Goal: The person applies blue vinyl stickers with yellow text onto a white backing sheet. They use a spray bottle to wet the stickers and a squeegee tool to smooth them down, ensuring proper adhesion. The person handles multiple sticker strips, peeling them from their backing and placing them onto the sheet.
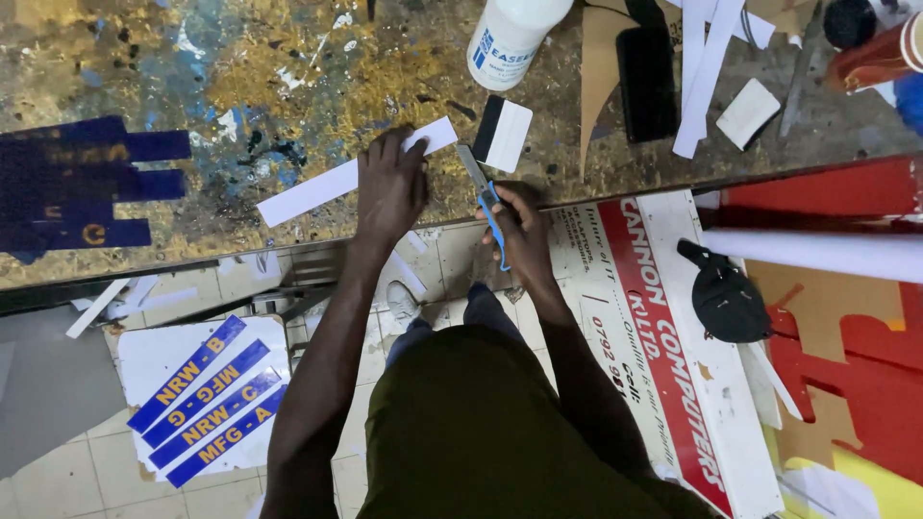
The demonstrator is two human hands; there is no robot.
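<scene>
Head view: long white paper strip

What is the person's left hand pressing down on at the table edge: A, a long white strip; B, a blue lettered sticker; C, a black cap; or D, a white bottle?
A: the left hand lies flat on the long white strip on the paint-stained table, while the right hand holds a blue-handled utility knife beside it.
</scene>
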